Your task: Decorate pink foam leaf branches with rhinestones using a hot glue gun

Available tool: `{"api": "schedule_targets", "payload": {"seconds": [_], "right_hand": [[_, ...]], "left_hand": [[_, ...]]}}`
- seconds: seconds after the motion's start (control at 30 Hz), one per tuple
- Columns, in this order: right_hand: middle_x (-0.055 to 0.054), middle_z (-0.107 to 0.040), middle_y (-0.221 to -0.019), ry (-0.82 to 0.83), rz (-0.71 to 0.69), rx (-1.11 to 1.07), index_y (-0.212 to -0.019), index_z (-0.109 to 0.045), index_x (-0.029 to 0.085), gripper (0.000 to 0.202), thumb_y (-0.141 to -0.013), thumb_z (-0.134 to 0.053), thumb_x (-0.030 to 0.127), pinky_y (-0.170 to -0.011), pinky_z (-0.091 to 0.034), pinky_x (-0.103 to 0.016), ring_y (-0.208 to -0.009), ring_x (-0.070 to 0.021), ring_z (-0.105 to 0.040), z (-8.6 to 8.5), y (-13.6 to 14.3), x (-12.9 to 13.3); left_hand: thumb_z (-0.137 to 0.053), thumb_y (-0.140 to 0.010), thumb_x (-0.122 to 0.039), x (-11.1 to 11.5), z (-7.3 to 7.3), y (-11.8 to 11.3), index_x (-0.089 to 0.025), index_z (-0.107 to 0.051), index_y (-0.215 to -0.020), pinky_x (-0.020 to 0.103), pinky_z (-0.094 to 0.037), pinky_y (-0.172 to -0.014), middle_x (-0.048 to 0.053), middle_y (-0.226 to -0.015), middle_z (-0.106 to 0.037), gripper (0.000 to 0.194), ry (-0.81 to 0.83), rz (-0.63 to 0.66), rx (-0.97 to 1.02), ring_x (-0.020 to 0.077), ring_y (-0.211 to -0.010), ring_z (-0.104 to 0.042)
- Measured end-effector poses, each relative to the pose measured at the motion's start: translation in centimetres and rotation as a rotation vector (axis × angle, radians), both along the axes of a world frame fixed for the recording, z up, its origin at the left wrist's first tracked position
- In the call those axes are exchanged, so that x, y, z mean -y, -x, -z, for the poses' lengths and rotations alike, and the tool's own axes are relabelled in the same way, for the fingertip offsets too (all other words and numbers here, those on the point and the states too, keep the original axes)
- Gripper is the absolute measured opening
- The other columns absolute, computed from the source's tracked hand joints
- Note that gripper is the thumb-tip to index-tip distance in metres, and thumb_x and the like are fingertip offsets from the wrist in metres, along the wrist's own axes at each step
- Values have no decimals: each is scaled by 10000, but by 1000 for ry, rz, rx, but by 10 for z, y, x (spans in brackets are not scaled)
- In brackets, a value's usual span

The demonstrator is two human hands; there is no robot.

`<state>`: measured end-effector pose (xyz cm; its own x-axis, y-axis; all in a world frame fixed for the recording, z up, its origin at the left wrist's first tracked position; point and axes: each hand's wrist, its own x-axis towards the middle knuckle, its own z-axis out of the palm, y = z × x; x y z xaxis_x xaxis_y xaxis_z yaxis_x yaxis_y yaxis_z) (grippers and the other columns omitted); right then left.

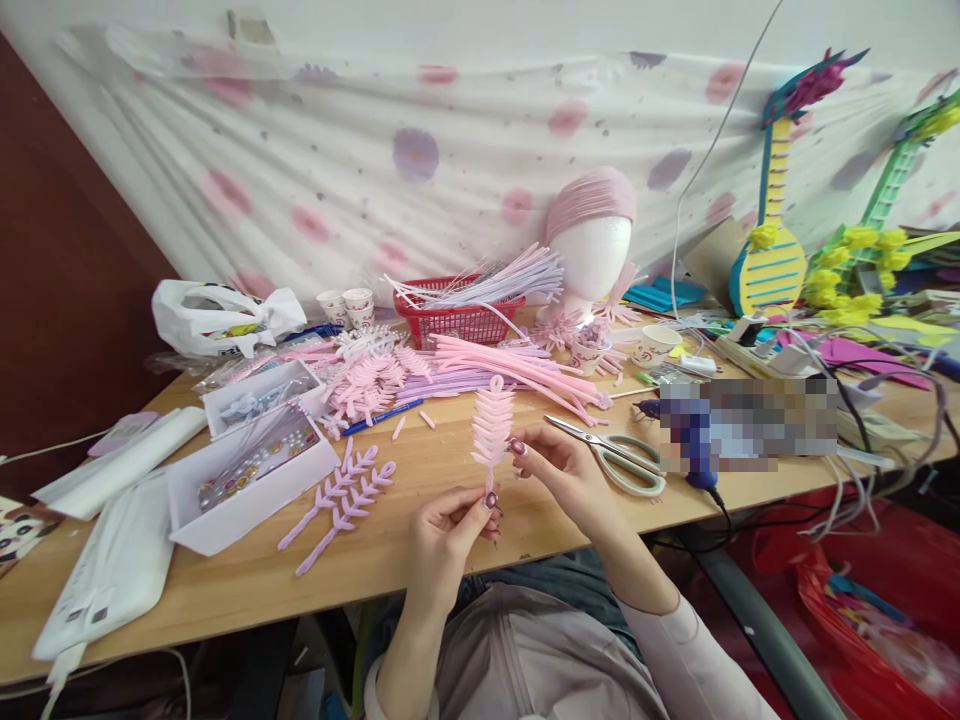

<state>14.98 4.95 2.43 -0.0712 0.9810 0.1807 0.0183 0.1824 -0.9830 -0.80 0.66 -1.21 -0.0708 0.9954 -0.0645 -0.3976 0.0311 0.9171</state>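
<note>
One pale pink sprig stands upright at the centre of the frame, raised above a wooden worktop, its stem pointing down and its looped tip up. The left hand, rising from the bottom centre, has its grip clamped on the stem, thumb laid against curled fingers. The right hand reaches in from the lower right, forearm slanting up and inward, wrist bent toward the sprig; thumb and forefinger come close together at the leaves' right edge, though whether that grip is pinched on a leaf cannot be told.

Two purple sprigs lie side by side left of centre, near two open white boxes, the nearer one holding beaded and gem-like pieces. One blue pen rests above them, with two short pink pieces just to its right. One pair of scissors, blades parted, lies right of the right hand.

Farther back, one red basket carries pale stems too many to count, beside one white mannequin head wearing a pink wrap. Two lute-shaped pieces, one yellow and blue, one green, lean at the upper right of the frame.
</note>
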Motion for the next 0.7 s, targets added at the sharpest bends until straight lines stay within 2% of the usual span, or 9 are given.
{"api": "schedule_targets", "payload": {"seconds": [0.3,0.47,0.7], "right_hand": [[-35,-715,-749,7,-39,-32,-767,-721,190,396,-705,-809,571,-682,-528,-299,-684,-167,-637,2,3,2],[-29,-702,-719,-4,-44,-26,-756,-722,191,419,-663,-834,585,-658,-520,-298,-659,-166,-623,1,2,-1],[-33,-695,-724,-27,-48,7,-763,-719,191,393,-715,-804,572,-656,-502,-300,-673,-173,-624,3,1,-2]], "left_hand": [[-825,-654,-254,4,-6,-3,-158,-842,-736,202,-543,-507,55,-639,-745,127,12,-33,18,120,-552,-618],[-819,-662,-241,4,-5,-2,-161,-843,-742,201,-543,-509,56,-638,-753,115,13,-29,14,121,-552,-624],[-823,-652,-253,2,-3,-1,-157,-841,-737,217,-541,-501,58,-652,-749,129,-6,-4,11,131,-558,-627]]}}
